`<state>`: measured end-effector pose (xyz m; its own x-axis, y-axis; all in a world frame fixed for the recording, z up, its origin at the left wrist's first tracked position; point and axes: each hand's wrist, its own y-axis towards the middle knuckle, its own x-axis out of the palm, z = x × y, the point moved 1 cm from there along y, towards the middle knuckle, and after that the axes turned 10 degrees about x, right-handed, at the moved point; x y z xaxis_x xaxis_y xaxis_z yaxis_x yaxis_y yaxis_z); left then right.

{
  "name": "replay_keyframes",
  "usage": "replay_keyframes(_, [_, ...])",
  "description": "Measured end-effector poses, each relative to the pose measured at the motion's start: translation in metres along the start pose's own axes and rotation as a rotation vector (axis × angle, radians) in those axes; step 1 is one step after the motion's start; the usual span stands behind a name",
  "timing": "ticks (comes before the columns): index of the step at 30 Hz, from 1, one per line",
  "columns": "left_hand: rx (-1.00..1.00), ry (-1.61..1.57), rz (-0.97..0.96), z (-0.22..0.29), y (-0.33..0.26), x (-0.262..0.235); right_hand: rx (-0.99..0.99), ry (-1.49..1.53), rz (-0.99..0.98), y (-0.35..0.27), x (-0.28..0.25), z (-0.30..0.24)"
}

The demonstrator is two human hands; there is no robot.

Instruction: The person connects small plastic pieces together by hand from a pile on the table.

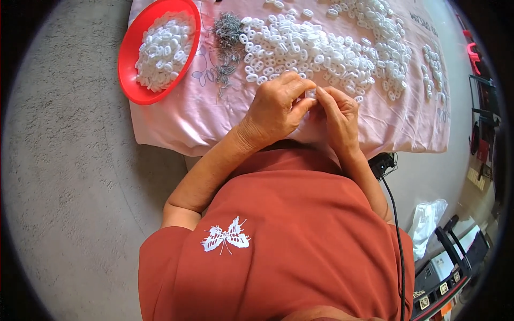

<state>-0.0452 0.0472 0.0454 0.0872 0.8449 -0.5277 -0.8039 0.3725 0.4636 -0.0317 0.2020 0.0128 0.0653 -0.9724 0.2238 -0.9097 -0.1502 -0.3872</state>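
Observation:
My left hand [279, 106] and my right hand [340, 113] meet at the near side of the table, fingertips almost touching. Thumb and forefinger are pinched together on each. Something small and pale seems to be between them, but the fingers hide what it is. Just beyond lies a wide heap of small white oval plastic pieces [300, 45] with holes in them. Left of that heap is a tangle of thin grey metal pieces [228, 29], trailing toward me. A red basin [127, 69] at the far left holds white and translucent plastic pieces [165, 51].
A pink patterned cloth [182, 125] covers the table. More white pieces [393, 59] spread to the right, with a small strip of them [431, 69] near the right edge. A black cable [397, 224] runs down beside my right arm. A white plastic bag [426, 224] is on the right.

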Motion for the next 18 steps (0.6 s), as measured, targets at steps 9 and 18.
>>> replay_keyframes(9, [-0.052, -0.008, 0.010, 0.000, -0.012, -0.012, -0.038, -0.211, -0.034, -0.004, 0.003, 0.000])
replay_keyframes(18, [-0.283, 0.537, 0.550, -0.063, -0.016, -0.143, -0.247, -0.200, 0.099, -0.002, 0.000, 0.010])
